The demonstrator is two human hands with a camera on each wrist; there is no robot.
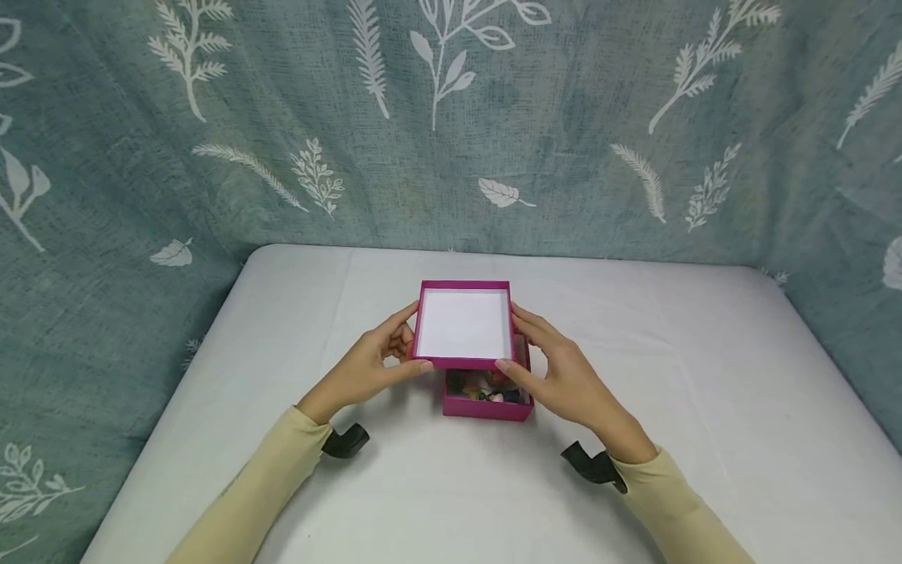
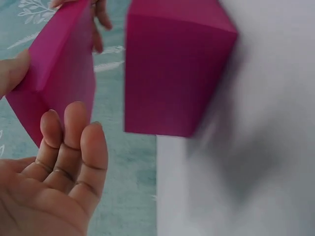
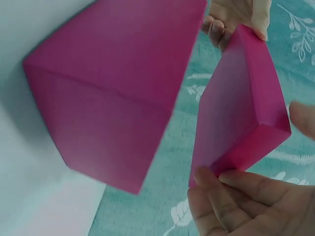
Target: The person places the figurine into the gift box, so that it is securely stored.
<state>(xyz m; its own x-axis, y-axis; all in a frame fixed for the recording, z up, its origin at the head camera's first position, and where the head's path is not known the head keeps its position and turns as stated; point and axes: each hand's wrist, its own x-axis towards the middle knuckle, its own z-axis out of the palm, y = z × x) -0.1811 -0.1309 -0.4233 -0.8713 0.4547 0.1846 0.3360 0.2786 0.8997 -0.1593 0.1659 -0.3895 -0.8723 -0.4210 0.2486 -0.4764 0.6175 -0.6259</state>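
Both hands hold a magenta box lid [image 1: 465, 323] by its sides, its white inside facing the head camera. My left hand [image 1: 362, 360] grips the left side, thumb at the near corner. On the opposite side, the right hand [image 1: 564, 372] pinches the lid with its thumb at the near right corner. Below the lid stands the magenta box base [image 1: 488, 410], partly covered by it in the head view. Small coloured items [image 1: 489, 385] show inside, too small to identify. A gap separates lid [image 2: 59, 54] and base [image 2: 172, 73] in the left wrist view.
The base stands on a table with a white cloth [image 1: 282, 313]. A teal curtain with white leaf prints [image 1: 564, 94] hangs behind the table and along its sides. Black straps or mounts [image 1: 345, 441] sit at both wrists, by the cream sleeves [image 1: 261, 486].
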